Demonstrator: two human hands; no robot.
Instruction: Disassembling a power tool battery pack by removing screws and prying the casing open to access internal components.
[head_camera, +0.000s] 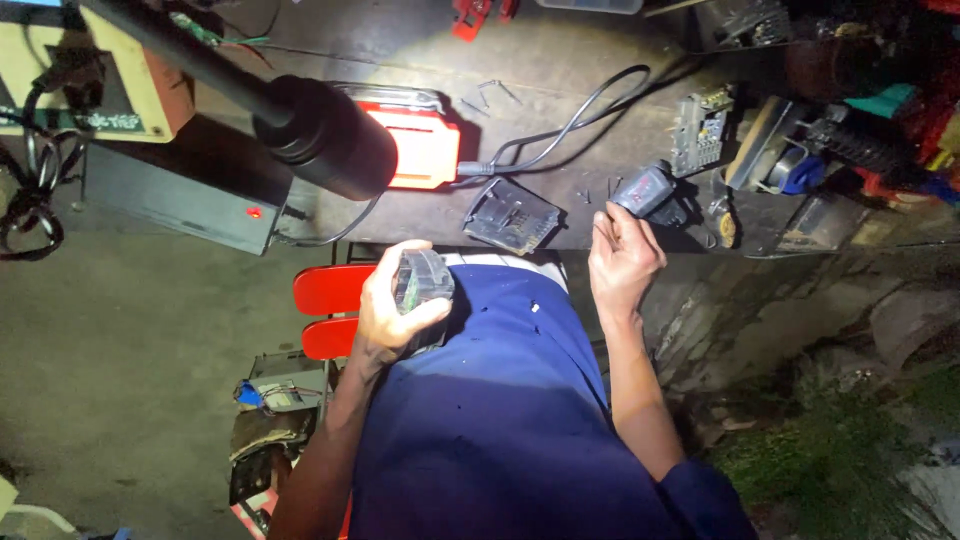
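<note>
Black lamp head (325, 140) upper left; left hand (392, 305) fingers wrap a battery pack (422, 280); right hand (622, 262) fingers pinch a dark part (648, 192) at the desk (560, 80) edge.

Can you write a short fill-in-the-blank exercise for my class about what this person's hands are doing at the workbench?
1. The left hand holds a clear-cased battery pack above the person's ____ trousers.
2. The right hand touches a small ____ part on the workbench.
3. The lit work lamp has a ____ frame.

Missing words: blue; grey; red
</note>
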